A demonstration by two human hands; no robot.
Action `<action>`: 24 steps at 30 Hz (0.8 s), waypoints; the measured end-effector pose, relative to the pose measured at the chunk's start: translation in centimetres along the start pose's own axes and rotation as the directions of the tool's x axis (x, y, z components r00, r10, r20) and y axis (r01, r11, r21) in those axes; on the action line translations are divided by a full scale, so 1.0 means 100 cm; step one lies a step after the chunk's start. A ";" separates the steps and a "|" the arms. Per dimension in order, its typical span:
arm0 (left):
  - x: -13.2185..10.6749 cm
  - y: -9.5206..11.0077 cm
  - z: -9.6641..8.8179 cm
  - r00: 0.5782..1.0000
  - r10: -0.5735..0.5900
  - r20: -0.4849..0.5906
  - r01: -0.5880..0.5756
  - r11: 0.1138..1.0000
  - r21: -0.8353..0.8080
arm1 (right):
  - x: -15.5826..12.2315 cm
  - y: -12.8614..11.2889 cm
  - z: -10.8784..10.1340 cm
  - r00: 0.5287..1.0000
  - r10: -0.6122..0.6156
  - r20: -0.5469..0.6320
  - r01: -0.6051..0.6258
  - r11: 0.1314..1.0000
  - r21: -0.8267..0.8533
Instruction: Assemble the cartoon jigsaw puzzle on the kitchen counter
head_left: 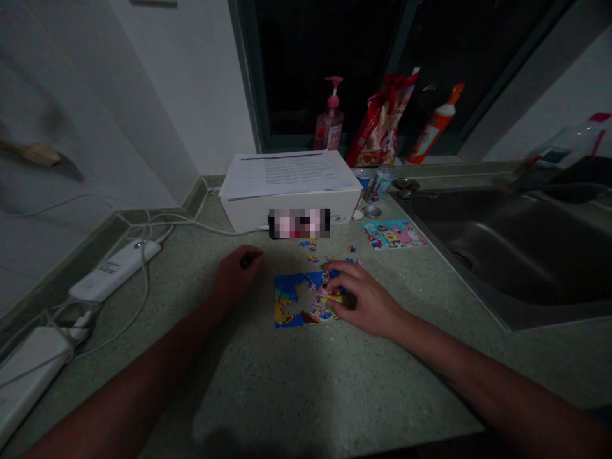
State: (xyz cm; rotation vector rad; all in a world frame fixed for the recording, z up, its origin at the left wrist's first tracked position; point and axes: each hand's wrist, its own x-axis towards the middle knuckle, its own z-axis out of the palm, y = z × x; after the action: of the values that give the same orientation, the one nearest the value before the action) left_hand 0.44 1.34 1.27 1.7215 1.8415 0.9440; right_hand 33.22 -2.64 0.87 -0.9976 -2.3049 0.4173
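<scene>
A partly assembled jigsaw puzzle [285,312] with a blue cartoon picture lies flat on the counter, and bare counter shows through a gap in its middle. My right hand [368,298] is over the puzzle's right side, its fingers bent and apart, touching or nearly touching the pieces. Left of the puzzle, my left hand [236,271] rests by the counter with fingers curled and thumb meeting the forefinger; whether anything is in it is hidden. Several loose puzzle pieces [312,258] are scattered just beyond the puzzle. A colourful cartoon picture card [394,234] lies farther right.
A phone [299,224] with a cable leans on a white box [287,207] topped with paper. Cans [381,185] stand beside it. The sink [478,242] is at right, power strips [115,269] at left. A pump bottle [329,124] and red bag [382,121] stand by the window.
</scene>
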 end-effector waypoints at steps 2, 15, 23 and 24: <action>-0.002 0.001 0.002 1.000 0.013 0.007 -0.014 1.000 0.016 | -0.002 -0.001 -0.002 1.000 -0.003 0.024 0.003 1.000 -0.003; -0.003 0.001 0.002 0.999 0.017 0.038 -0.018 0.999 0.029 | -0.002 -0.003 -0.002 0.996 -0.059 0.068 0.059 0.998 -0.001; -0.005 0.002 0.002 1.000 0.003 0.029 -0.003 1.000 0.029 | -0.003 -0.005 -0.002 0.996 -0.053 0.068 0.054 0.999 -0.009; -0.005 0.002 0.002 1.000 0.004 0.029 -0.005 1.000 0.028 | -0.004 -0.005 -0.002 0.996 -0.054 0.070 0.055 0.998 -0.009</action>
State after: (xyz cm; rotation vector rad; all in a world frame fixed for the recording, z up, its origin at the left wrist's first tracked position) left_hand 0.79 0.92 1.22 1.7478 1.8417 0.8945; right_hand 33.30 -3.22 1.14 -0.9368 -2.3932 0.4240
